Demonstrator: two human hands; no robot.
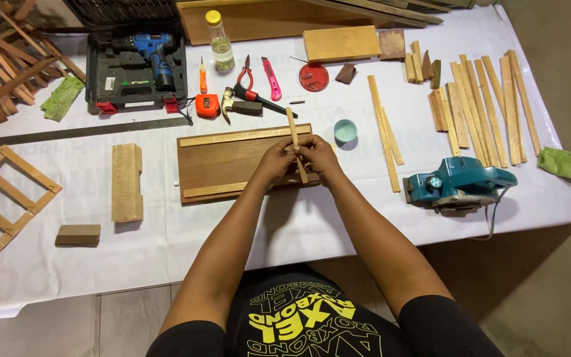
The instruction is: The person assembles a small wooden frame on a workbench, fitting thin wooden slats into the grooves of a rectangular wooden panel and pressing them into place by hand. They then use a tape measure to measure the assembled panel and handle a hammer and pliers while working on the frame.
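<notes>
- Over the board (219, 165), left hand (274, 163) and right hand (318, 158) pinch an upright-lying slat (293, 129) between closed fingertips.
- Far left, case (100, 86) holds a drill (153, 53).
- Red lid (314, 77) holds nails.

White cloth on the table (299, 225), pale tan wood strip (293, 135) over a darker brown board (223, 165). Teal planer (457, 182), blue drill (153, 53) in a black case (104, 73), pink cutter (271, 78), red lid (314, 77), orange tape measure (207, 104), mint cup (345, 130).

Probably a woodworking workshop: cordless drill (152, 56), electric planer (458, 183), wooden slats (484, 106) on a covered table (338, 225).
</notes>
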